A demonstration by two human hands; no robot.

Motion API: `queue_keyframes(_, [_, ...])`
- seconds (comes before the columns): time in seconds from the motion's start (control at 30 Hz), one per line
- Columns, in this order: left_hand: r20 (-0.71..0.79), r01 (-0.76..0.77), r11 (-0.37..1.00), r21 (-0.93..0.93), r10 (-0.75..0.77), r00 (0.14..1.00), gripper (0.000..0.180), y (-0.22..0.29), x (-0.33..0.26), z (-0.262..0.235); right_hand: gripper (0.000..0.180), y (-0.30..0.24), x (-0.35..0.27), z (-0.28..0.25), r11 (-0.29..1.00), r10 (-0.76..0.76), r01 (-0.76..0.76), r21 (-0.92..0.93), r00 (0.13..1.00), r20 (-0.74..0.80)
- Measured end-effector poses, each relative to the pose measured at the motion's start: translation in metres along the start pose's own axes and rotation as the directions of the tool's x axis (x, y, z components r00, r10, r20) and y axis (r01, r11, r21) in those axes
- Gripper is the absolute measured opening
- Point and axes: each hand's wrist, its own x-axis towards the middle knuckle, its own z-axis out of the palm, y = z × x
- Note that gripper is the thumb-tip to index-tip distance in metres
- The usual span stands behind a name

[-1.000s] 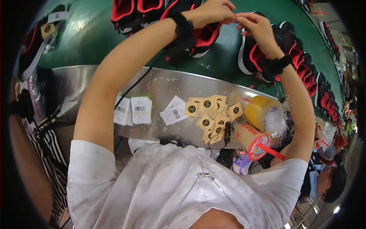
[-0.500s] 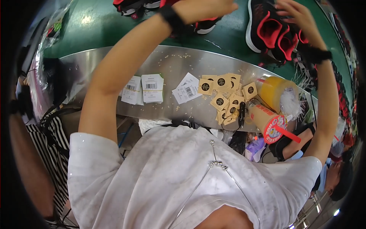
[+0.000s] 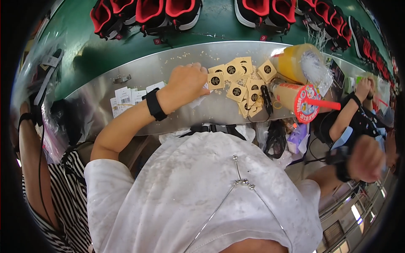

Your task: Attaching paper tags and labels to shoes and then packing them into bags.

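Observation:
My left hand (image 3: pixel 188 85), with a black wristband, is over the middle of the metal ledge. Its fingers are curled and pinch a white barcode tag (image 3: pixel 197 101), most of which the hand covers. Just right of the fingertips is a spread of kraft-brown square tags (image 3: pixel 237 91) with black round prints. More white barcode tags (image 3: pixel 123 96) lie left of my wrist, partly behind the forearm. My right hand (image 3: pixel 366 159) is off the ledge at the lower right, smeared by motion, so its fingers cannot be made out.
Black-and-red shoes (image 3: pixel 182 16) line the green surface (image 3: pixel 211 30) beyond the metal ledge (image 3: pixel 164 63). A drink cup (image 3: pixel 284 93) with a red straw lies by a tipped yellow container (image 3: pixel 291 63). Other people's arms are at far left (image 3: pixel 38 168) and right (image 3: pixel 344 120).
My left hand has come back from the shoes down to the white tags on the ledge. My right hand has swung from the shoes to the lower right. The shoes sit differently.

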Motion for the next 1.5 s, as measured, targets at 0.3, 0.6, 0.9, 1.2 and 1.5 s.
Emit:
queue_keyframes(0.3, [0.249,0.229,0.783,-0.578,-0.098,0.964,0.025,-0.033,0.010,0.004,0.014,0.211,-0.012,0.142,0.551,0.808,-0.827,-0.112,0.562,-0.175])
queue_keyframes(0.6, [0.258,0.244,0.633,-0.735,-0.072,0.964,0.025,-0.038,0.003,0.010,0.030,0.279,0.029,0.153,0.076,0.328,-0.174,-0.982,0.934,-0.140])
queue_keyframes(0.9, [0.192,0.277,0.503,-0.819,-0.215,0.957,0.028,-0.036,-0.005,-0.001,0.014,0.284,0.023,0.130,0.506,0.386,-0.402,-0.763,0.897,-0.216])
queue_keyframes(1.2, [0.152,0.205,0.621,-0.757,-0.138,0.979,0.019,-0.039,-0.005,-0.001,0.017,0.260,0.012,0.120,0.657,0.556,-0.655,-0.373,0.755,-0.348])
queue_keyframes(1.5, [0.060,0.067,0.062,-0.996,-0.110,0.992,0.015,0.005,0.006,-0.028,0.017,0.249,0.009,0.125,0.775,0.581,-0.629,0.059,0.672,-0.460])
